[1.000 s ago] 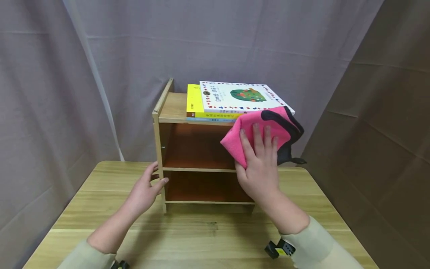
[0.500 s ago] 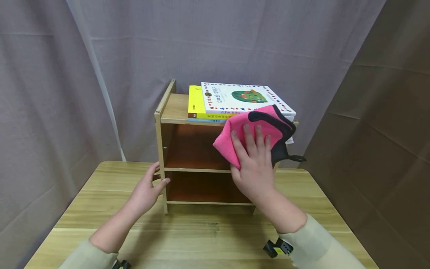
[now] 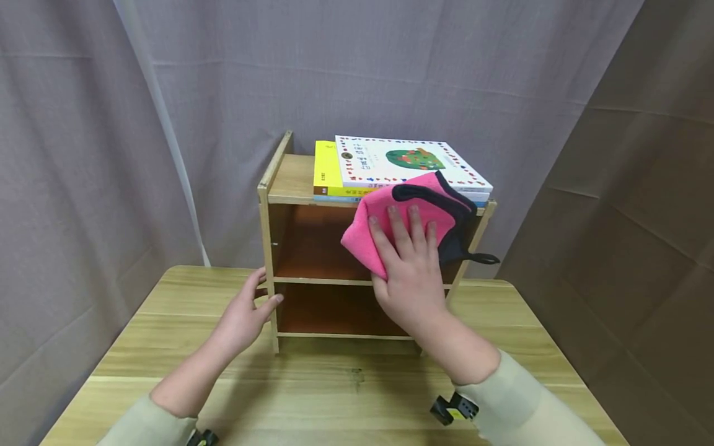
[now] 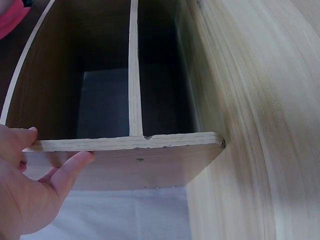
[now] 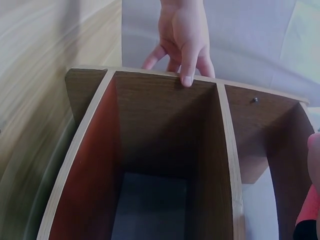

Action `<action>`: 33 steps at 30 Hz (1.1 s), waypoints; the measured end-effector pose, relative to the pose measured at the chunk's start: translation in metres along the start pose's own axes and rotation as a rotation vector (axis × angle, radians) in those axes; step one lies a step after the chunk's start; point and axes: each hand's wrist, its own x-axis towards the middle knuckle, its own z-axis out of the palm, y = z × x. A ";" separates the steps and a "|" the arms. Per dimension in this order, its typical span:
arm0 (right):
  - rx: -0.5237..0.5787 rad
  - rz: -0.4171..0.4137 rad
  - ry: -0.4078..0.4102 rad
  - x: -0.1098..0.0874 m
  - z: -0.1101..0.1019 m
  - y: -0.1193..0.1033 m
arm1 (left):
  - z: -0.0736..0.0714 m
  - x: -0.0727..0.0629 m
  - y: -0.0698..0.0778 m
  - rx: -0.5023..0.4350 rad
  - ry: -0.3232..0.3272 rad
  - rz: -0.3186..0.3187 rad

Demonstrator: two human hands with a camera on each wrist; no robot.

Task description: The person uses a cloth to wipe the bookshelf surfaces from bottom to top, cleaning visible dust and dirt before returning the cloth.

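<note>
A small wooden shelf unit (image 3: 321,282) stands on the table. My left hand (image 3: 245,313) grips the front edge of its left side panel, thumb on one face and fingers on the other, as the left wrist view also shows. My right hand (image 3: 409,279) lies with fingers spread and straight on a pink cloth (image 3: 385,207) with black trim, pressing it at the front edge of the top board. The thumb is mostly hidden by the cloth. Above it, a white picture book (image 3: 368,161) lies on a yellow book (image 3: 326,167), with a blue-edged book below.
The wooden table (image 3: 167,322) extends around the unit. Grey curtains (image 3: 223,93) hang behind and to the left, with a darker brown one (image 3: 625,217) to the right. The unit's lower boards (image 3: 334,248) sit below the cloth.
My right hand and the cloth have moved left along the front of the top board, uncovering its right end. My left hand keeps its hold, and the books stay put.
</note>
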 end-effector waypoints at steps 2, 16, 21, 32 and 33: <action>0.004 -0.004 -0.007 0.001 0.001 -0.003 | 0.000 0.000 0.000 -0.004 0.002 0.000; 0.004 -0.027 -0.031 0.013 0.007 -0.021 | -0.002 -0.001 0.001 -0.010 0.004 0.008; 0.010 -0.037 -0.025 0.014 0.008 -0.024 | -0.001 -0.001 0.002 -0.010 0.002 0.010; 0.015 -0.040 -0.060 0.020 0.011 -0.036 | 0.000 -0.001 0.003 -0.002 0.003 0.010; 0.013 -0.040 -0.062 0.021 0.012 -0.037 | 0.000 -0.001 0.003 -0.005 0.003 0.009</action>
